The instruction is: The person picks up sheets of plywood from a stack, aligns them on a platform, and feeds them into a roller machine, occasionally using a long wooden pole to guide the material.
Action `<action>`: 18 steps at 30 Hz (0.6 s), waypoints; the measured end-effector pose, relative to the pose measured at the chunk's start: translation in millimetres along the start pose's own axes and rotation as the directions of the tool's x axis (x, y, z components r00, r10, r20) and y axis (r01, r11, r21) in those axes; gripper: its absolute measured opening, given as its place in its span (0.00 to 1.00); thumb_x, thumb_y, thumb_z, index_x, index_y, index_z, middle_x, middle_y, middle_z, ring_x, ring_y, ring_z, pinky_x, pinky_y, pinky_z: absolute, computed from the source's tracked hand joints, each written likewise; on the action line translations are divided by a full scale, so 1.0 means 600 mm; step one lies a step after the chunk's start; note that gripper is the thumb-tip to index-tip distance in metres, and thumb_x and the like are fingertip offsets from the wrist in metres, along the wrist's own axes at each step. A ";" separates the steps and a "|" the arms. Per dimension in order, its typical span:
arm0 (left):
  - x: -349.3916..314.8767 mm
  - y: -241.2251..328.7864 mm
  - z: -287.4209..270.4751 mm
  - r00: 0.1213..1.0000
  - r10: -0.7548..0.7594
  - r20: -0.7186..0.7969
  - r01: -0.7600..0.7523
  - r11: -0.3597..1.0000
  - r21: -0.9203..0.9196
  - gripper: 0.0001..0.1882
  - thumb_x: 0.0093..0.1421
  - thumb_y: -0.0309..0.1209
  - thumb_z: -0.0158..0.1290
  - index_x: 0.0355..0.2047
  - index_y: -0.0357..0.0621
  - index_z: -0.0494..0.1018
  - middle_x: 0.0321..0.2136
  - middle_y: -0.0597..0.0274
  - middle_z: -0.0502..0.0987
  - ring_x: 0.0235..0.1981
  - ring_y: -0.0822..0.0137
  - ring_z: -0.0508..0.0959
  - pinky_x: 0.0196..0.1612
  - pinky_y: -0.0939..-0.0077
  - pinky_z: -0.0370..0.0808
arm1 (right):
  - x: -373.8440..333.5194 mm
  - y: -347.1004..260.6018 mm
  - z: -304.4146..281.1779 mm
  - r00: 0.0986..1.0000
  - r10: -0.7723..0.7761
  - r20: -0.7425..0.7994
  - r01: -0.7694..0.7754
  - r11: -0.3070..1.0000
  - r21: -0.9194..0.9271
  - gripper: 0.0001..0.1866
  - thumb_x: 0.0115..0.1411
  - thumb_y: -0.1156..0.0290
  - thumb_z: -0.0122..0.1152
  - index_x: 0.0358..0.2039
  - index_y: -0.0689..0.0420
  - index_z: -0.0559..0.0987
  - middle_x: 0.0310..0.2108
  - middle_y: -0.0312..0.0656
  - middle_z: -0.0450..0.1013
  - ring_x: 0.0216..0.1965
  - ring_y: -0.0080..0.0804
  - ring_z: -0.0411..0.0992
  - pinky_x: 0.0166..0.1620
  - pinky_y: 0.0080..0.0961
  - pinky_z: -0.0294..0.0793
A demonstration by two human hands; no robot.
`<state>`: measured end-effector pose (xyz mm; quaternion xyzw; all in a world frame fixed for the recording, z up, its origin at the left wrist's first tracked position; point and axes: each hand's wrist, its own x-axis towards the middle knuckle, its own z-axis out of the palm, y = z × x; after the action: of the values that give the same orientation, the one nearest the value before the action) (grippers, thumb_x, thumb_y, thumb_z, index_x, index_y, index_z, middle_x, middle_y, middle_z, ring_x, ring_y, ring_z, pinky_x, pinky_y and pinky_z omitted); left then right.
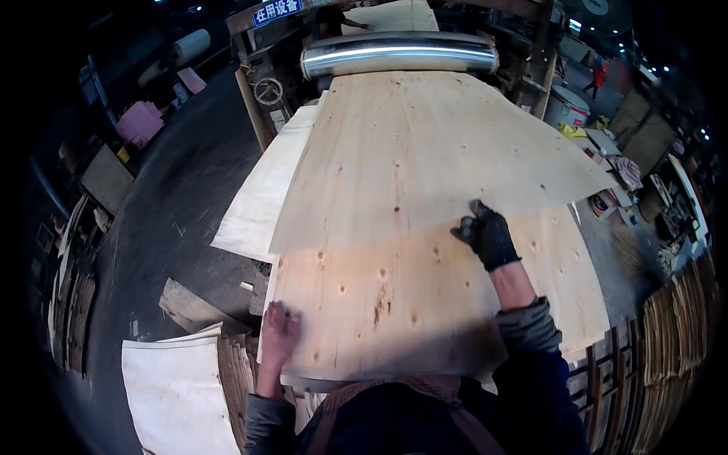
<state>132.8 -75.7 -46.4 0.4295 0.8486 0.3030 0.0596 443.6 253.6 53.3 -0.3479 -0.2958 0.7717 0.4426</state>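
A large pale wood veneer sheet (pixel 425 144) reaches from below a shiny metal roller (pixel 402 54) toward me. Its near edge overlaps a second, warmer-toned veneer sheet (pixel 364 303) with dark knots. My right hand (pixel 489 236), in a black glove, is over that near edge, right of the middle. Its thumb and forefinger stand apart with nothing visible between them; the other fingers are curled. At the left edge of the lower sheet is my bare left hand (pixel 279 334). Its fingers are blurred, so I cannot make out a grip.
Another white veneer sheet (pixel 265 189) sticks out on the left. A handwheel (pixel 268 91) sits on the machine frame. Veneer stacks stand at the lower left (pixel 178 387) and right (pixel 679 326). Beyond the roller, another person's arm (pixel 353 24) shows; a person in red (pixel 599 74) is far right.
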 end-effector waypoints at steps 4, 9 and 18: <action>-0.005 0.016 0.024 0.997 0.074 -0.031 -0.064 0.968 0.244 0.36 0.50 0.40 0.53 0.54 0.29 0.55 0.55 0.35 0.54 0.56 0.42 0.55 0.57 0.55 0.53 | 0.181 -0.022 -0.020 0.992 0.039 0.122 -0.055 0.991 0.125 0.06 0.57 0.65 0.51 0.32 0.53 0.69 0.20 0.41 0.68 0.20 0.33 0.68 0.39 0.43 0.74; 0.000 0.006 0.011 0.998 -0.051 -0.023 0.052 0.998 0.046 0.35 0.50 0.37 0.53 0.54 0.29 0.55 0.55 0.37 0.54 0.57 0.47 0.56 0.59 0.66 0.54 | 0.304 -0.002 0.024 0.965 -0.023 0.261 -0.059 0.952 0.301 0.18 0.59 0.66 0.50 0.48 0.57 0.65 0.49 0.51 0.63 0.52 0.42 0.62 0.53 0.46 0.64; 0.018 -0.021 -0.031 0.935 -0.309 0.172 0.353 0.798 -0.488 0.27 0.49 0.25 0.53 0.50 0.30 0.62 0.50 0.50 0.66 0.49 0.63 0.68 0.51 0.74 0.64 | 0.047 0.207 -0.034 0.822 0.277 0.498 -0.262 0.960 -0.101 0.16 0.55 0.71 0.54 0.45 0.60 0.68 0.41 0.47 0.70 0.44 0.39 0.69 0.49 0.40 0.69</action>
<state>110.6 -81.4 -36.5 0.2555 0.7959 0.4838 0.2591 390.2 228.1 -61.2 -0.1770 -0.3605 0.8862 0.2307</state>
